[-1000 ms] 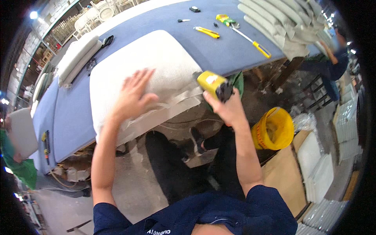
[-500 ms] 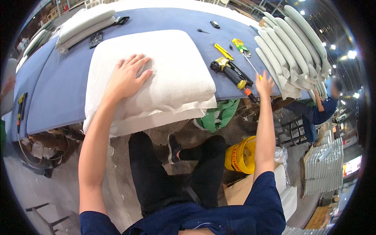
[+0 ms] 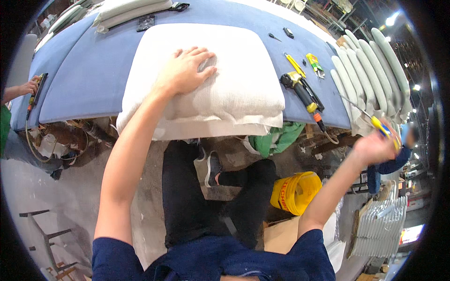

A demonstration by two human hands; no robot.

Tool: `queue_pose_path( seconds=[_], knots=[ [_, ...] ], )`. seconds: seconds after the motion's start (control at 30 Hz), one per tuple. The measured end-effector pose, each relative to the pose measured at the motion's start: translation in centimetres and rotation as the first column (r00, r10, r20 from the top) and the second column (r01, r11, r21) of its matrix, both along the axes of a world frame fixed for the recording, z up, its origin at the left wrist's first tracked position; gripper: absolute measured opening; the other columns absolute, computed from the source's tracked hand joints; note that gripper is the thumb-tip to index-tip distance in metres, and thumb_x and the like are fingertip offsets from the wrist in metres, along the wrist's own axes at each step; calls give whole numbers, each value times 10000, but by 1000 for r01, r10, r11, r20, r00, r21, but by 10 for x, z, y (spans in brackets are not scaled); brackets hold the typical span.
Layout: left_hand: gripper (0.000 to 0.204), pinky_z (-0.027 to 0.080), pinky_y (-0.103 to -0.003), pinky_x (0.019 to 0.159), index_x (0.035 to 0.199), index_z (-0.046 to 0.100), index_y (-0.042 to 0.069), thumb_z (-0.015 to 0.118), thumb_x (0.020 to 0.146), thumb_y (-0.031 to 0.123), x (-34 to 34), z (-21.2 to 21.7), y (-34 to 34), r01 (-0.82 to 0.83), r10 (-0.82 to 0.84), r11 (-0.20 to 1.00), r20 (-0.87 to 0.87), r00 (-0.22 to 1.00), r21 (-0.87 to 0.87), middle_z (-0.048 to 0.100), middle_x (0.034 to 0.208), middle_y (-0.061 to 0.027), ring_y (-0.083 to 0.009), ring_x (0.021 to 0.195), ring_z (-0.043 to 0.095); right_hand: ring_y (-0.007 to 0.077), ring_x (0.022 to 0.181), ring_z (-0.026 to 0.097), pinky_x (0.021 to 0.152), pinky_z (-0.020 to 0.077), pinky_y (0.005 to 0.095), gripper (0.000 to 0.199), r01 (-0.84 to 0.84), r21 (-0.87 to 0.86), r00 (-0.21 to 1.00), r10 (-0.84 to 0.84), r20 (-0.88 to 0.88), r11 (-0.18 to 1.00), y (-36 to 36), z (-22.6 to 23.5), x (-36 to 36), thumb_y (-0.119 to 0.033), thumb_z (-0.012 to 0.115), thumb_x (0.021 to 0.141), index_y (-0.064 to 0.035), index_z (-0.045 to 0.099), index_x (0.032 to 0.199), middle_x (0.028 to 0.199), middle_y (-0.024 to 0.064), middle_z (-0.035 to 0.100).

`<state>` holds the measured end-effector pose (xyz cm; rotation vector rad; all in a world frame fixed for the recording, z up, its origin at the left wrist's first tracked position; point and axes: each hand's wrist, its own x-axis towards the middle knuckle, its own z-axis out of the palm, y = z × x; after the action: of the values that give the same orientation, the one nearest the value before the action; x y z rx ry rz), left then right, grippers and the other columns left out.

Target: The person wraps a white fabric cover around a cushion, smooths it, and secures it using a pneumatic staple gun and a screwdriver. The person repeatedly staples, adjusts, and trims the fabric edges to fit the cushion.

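A white fabric-covered seat cushion lies on the blue-topped table, its loose raw edge hanging over the near side. My left hand rests flat on top of it, open, fingers spread. Out to the right, past the table's edge, my right hand is closed round the yellow-and-blue handle of a screwdriver. Its thin shaft points up and to the left; the hand is a little blurred. Between the cushion and that hand lies a black-and-yellow air stapler with a hose, touched by neither hand.
Beyond the stapler are a yellow utility knife and a small yellow-green box. Stacked cushions stand at the right, more at far left. A co-worker's hand grips another tool at left. A yellow bucket stands below.
My right hand has picked up the screwdriver from the table and swung right and nearer. The view has shifted; my left hand stays on the cushion. A co-worker's hand now holds the left tool.
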<state>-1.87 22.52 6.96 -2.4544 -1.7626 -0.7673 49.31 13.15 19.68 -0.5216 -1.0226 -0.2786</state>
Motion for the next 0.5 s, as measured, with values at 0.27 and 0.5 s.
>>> queue_pose_path(
  seconds=[0.27, 0.5],
  knots=[
    [515, 219, -513, 1278, 1454, 611, 186, 548, 1036, 480, -3, -11, 4, 7, -7, 994, -3, 1000, 112, 537, 1562, -102, -262, 1513, 408, 33, 525, 408, 408, 292, 229, 241, -959, 56, 281, 960, 21, 279, -103, 4, -186, -266, 627, 975, -123, 522, 813, 676, -46, 439],
    [516, 250, -517, 1265, 1454, 609, 181, 542, 1037, 477, -5, -13, 5, -34, 40, 987, -37, 998, 158, 558, 1539, -102, -267, 1478, 455, 71, 544, 359, 411, 273, 251, 289, -916, -76, 399, 911, -105, 393, -33, -38, -227, -349, 555, 1059, -112, 567, 894, 700, -32, 414]
  ],
)
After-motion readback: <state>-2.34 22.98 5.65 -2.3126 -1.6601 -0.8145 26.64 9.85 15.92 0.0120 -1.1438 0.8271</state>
